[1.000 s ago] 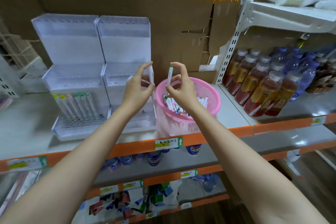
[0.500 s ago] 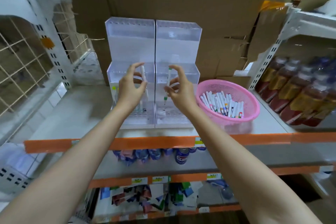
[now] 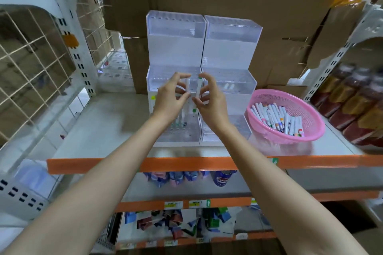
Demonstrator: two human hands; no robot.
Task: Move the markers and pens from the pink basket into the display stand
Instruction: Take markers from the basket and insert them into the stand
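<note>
left grip [image 3: 170, 97]: pinching white marker [image 3: 187, 87], upright
right grip [image 3: 209, 99]: pinching green-capped marker [image 3: 199, 87], upright
change: both came from pink basket [image 3: 269, 130] to display stand [image 3: 176, 47], now close together
meaning: probably slotting next; basket far from emptied

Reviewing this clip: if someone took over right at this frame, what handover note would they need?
Left grip pinches a white marker upright; right grip pinches a green-capped marker, both in front of the left unit of the display stand.
Done: a few markers stand in its lowest tier.
Left: seat these two, then move the many markers lying in the pink basket at right.
</note>
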